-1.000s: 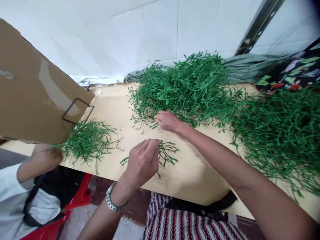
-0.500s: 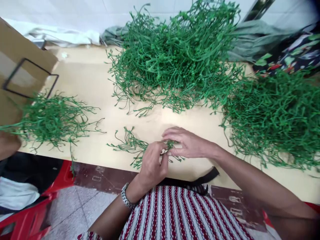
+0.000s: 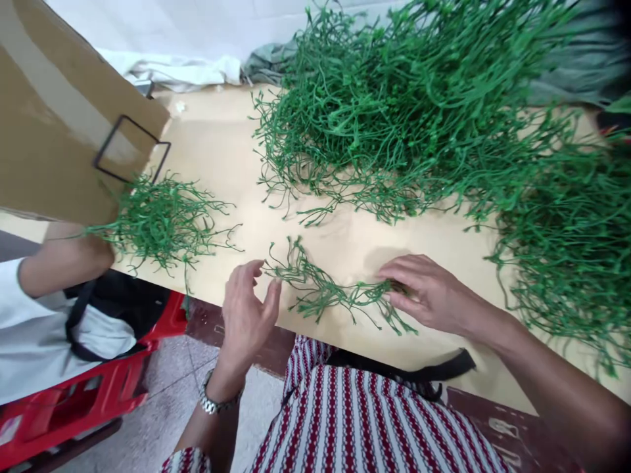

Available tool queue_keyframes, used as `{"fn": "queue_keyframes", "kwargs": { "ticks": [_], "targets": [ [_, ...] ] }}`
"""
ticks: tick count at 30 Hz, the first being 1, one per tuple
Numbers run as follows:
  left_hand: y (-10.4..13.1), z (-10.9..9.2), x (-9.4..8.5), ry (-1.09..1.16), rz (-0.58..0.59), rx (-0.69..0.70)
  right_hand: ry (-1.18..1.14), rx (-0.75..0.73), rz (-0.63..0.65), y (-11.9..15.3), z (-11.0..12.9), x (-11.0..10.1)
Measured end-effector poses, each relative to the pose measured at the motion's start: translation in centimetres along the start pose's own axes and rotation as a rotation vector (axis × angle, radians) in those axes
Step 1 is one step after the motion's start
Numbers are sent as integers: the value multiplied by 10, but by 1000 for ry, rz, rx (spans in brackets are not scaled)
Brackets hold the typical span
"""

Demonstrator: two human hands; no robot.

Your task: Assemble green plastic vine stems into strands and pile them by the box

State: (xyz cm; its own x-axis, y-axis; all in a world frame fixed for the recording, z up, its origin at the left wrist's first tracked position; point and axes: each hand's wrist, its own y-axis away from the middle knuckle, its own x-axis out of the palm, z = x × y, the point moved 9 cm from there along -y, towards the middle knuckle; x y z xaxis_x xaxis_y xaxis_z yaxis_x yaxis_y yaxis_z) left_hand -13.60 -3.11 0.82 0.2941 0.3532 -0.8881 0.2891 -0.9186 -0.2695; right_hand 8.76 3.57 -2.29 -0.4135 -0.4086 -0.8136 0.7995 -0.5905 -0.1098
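A small bunch of green plastic sprigs (image 3: 328, 289) lies stretched across the near edge of the tan table (image 3: 217, 151). My right hand (image 3: 426, 292) rests on its right end, fingers pressing the stems down. My left hand (image 3: 246, 315), with a metal watch on its wrist, hovers with fingers apart just left of the bunch's left end and holds nothing. A big heap of the same green sprigs (image 3: 394, 112) fills the table behind and to the right.
A smaller pile of sprigs (image 3: 162, 220) lies at the left under a tilted cardboard box (image 3: 54, 125). Another person's arm (image 3: 59, 259) in a white sleeve reaches in there. A red stool (image 3: 89, 394) stands below the table edge.
My left hand has let go of the bunch and drawn back to the left, fingers apart. My right hand has slid right along the stems, and the bunch now lies spread out lengthwise.
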Motion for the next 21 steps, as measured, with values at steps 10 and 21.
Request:
{"fn": "queue_keyframes", "kwargs": {
  "ticks": [10,21],
  "targets": [
    [-6,11,42,248,110,-104,266,37,305,-41,27,43],
    [1,-90,64,-23,229,592,396,98,283,-25,23,44]
  ]
}}
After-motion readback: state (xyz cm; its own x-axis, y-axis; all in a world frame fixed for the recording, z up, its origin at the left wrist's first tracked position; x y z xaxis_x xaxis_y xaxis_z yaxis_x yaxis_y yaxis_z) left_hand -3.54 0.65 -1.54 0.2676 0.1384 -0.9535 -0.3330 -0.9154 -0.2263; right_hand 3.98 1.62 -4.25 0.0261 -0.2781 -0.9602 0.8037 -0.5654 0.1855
